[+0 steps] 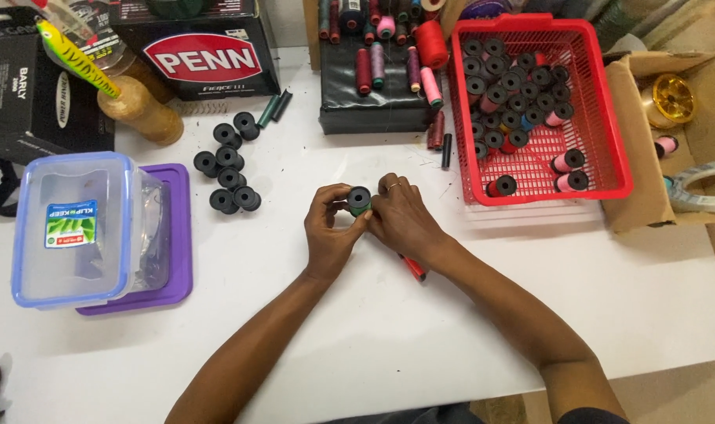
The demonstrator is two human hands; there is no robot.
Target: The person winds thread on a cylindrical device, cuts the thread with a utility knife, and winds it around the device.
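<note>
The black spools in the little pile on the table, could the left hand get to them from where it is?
Probably yes. The pile of black spools lies on bare white table, nothing standing between it and the left hand. That hand's fingers are busy holding a green spool though.

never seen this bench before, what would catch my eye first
First, the red plastic basket at the upper right, full of black-capped thread spools. Next, mid-table, the left hand and right hand close together around one green spool. At far left, a clear lidded container sits on a purple lid.
</note>
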